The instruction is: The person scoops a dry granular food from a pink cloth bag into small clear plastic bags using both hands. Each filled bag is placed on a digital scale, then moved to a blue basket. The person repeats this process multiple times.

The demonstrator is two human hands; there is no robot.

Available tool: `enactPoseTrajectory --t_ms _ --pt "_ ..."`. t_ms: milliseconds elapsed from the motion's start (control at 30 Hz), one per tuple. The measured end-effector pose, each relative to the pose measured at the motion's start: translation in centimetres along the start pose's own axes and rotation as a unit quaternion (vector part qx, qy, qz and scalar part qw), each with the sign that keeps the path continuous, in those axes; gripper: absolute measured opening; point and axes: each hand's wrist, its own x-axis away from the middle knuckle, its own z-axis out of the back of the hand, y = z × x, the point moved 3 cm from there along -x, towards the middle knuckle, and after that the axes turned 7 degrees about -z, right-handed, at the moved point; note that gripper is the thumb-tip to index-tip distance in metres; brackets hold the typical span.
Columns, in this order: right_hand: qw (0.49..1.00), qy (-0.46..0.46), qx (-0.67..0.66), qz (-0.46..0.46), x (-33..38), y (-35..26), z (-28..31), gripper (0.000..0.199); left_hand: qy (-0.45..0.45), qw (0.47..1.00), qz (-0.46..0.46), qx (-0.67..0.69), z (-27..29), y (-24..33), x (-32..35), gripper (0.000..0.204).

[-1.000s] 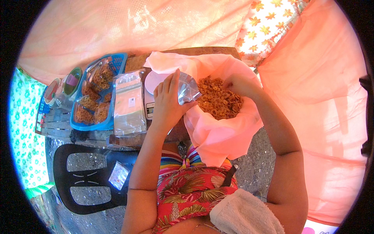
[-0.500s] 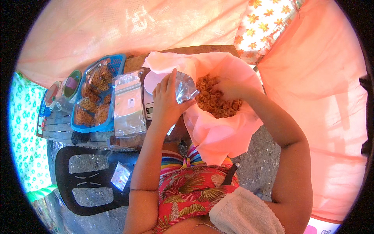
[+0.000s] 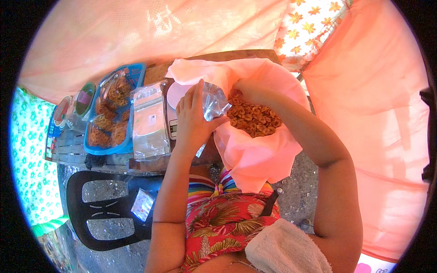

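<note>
My left hand grips a clear, silvery plastic pouch between thumb and fingers, its mouth turned toward a heap of brown, curled fried chips. The chips lie in a container lined with pink cloth. Over the far left side of the heap, close to the pouch's mouth, my right hand has its fingers curled down; what they hold is hidden. Behind my left hand is a kitchen scale with a round, pale lilac plate, partly covered by the hand and pouch.
A stack of flat silvery pouches lies left of the scale. Beyond it, a blue basket holds several filled clear bags. Lidded tubs stand at far left. A black plastic chair carries a small packet.
My right hand has moved left and away from me, from the middle of the chips toward the pouch, uncovering more of the heap. My left hand stays almost in place with the pouch.
</note>
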Motion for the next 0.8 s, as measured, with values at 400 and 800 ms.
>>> enactPoseTrajectory --t_ms 400,800 --pt "0.99 -0.009 0.132 0.043 3.1 -3.2 7.2 0.026 0.006 1.0 -0.015 -0.012 -0.2 -0.2 -0.3 0.108" --pt "0.993 0.032 0.055 0.099 2.1 -5.2 7.2 0.022 0.01 0.999 -0.033 -0.003 -0.5 0.7 -1.1 0.11"
